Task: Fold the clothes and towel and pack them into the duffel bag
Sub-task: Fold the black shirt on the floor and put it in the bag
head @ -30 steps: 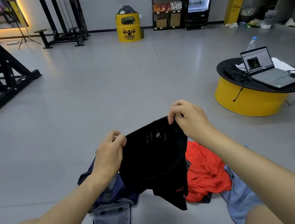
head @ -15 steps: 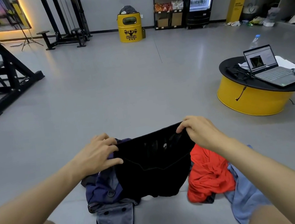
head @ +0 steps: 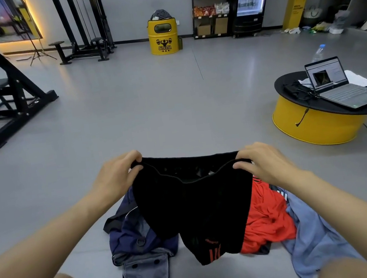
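Black shorts (head: 197, 207): waistband pinched at either end by left hand (head: 116, 179) and right hand (head: 264, 165), hanging above duffel bag (head: 141, 246); advise keeping waistband taut and level, legs aligned, before folding.

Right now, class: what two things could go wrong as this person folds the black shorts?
The black shorts hang over the navy duffel bag and red shirt; laid there, they may fold crooked. Left hand and right hand pinch only the waistband ends, so the legs may bunch.
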